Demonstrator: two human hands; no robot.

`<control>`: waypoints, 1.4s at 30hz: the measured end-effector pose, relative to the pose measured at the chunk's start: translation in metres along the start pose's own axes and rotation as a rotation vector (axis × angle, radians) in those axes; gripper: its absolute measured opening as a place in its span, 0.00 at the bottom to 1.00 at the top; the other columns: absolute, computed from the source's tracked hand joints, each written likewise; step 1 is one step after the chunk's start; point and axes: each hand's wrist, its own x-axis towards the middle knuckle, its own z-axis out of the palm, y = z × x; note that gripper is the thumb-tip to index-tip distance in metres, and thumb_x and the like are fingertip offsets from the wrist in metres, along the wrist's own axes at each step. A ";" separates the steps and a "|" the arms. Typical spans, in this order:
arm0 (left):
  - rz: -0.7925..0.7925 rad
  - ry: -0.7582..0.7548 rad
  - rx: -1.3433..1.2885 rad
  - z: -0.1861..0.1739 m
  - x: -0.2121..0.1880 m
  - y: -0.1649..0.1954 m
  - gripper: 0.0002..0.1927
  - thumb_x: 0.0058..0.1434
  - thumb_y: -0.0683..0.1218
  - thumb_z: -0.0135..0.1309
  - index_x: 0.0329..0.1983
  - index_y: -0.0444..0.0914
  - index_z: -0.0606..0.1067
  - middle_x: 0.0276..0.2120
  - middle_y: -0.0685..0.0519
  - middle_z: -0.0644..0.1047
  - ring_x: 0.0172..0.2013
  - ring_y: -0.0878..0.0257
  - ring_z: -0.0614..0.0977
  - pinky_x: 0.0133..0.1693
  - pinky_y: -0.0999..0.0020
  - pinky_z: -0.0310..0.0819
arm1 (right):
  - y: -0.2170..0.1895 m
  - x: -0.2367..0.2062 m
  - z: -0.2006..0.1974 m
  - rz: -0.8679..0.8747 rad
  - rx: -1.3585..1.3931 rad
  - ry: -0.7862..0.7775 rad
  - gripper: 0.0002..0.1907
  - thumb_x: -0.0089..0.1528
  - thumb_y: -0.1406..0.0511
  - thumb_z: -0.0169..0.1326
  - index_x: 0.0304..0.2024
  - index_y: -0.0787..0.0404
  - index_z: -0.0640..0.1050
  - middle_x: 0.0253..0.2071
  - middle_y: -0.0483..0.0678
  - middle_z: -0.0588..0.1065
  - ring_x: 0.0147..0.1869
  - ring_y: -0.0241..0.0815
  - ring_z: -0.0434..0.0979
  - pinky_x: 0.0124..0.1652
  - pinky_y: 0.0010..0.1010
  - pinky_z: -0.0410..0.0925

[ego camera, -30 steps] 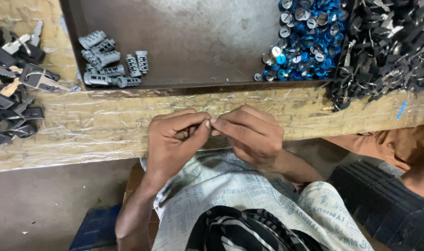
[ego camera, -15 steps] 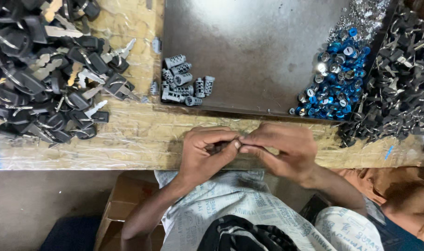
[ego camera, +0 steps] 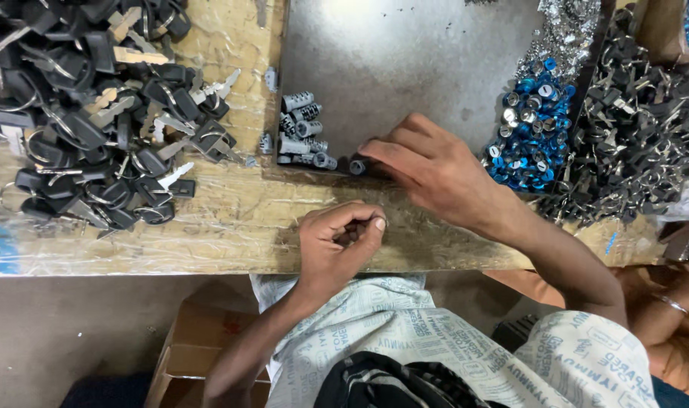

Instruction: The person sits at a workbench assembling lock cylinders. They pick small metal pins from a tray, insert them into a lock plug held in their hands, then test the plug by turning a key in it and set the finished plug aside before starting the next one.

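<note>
Cylinder (ego camera: 357,166), small and grey, sits at the metal tray's (ego camera: 405,60) front edge beside a finished row (ego camera: 303,140). Right hand (ego camera: 435,170) pinches it with its fingertips; set it flush with the row. Left hand (ego camera: 337,242) rests on the surface (ego camera: 231,227), curled shut around something small and hidden.

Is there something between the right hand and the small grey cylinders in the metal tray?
Nothing visible. The right hand has its fingertips on one dark cylinder beside the row of grey cylinders in the metal tray.
</note>
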 end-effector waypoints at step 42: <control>-0.366 -0.293 -0.445 0.036 0.014 0.013 0.07 0.72 0.38 0.50 0.39 0.28 0.75 0.36 0.45 0.77 0.30 0.66 0.74 0.34 0.67 0.75 | -0.007 -0.132 0.032 0.357 0.057 0.792 0.13 0.61 0.74 0.67 0.49 0.65 0.82 0.46 0.52 0.79 0.49 0.47 0.80 0.46 0.34 0.74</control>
